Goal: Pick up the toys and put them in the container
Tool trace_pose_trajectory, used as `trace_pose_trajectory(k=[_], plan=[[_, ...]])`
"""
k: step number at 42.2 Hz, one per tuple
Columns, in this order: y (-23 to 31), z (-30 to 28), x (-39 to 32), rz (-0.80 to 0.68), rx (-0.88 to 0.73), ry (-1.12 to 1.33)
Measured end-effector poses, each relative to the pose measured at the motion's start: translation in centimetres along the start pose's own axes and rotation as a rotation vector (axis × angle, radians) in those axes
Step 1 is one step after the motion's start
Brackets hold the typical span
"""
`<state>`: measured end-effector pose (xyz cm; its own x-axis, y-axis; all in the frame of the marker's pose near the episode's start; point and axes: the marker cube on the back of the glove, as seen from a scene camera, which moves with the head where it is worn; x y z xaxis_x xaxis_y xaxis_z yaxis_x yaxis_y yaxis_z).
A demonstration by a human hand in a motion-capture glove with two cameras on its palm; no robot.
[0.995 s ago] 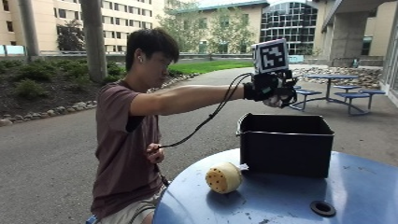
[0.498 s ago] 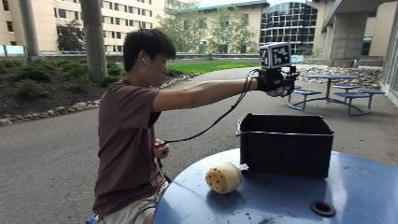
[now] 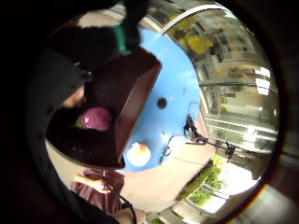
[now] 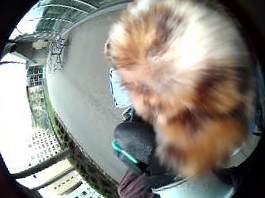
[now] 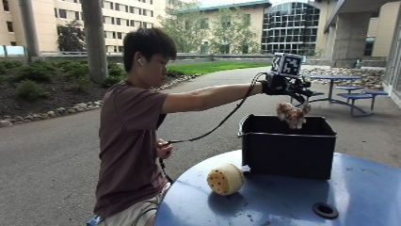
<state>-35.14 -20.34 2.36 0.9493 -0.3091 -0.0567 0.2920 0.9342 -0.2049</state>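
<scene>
Since a second before, a furry toy [image 5: 291,114] had appeared dangling just under the gloved hand [image 5: 283,86], pinched in its fingers, directly above the open bin [image 5: 287,148] on the surface [image 5: 351,197].

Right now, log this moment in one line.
right hand above container | furry toy below hand | yellow toy on table

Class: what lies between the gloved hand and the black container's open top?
The furry toy, hanging below the right hand over the black container; the outside view shows it.
</scene>
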Motion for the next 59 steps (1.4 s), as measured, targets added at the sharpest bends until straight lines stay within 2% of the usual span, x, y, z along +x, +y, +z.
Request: trace_pose_trajectory(k=[10,19,21,26,29,34,38,42,53,55,59], plan=[[2.1,-0.8,2.0,0.054,-0.038,-0.037],[6.9,-1.4,7.4,0.101,-0.026,-0.023],[8.1,-1.4,8.7,0.141,-0.029,-0.023],[11.9,-0.9,12.6,0.352,-0.035,0.003],[14.8,-0.5,14.8,0.289,-0.032,-0.005],[19.1,1.1,18.7,0.283,-0.036,0.027],[22.7,3.9,20.6,0.190,-0.055,0.044],[24.9,8.2,21.7,0.175,-0.088,0.084],[25.0,26.7,18.6,0.075,-0.280,-0.072],[24.5,28.9,18.2,0.067,-0.224,-0.017],[23.6,31.0,18.0,0.079,0.003,0.094]])
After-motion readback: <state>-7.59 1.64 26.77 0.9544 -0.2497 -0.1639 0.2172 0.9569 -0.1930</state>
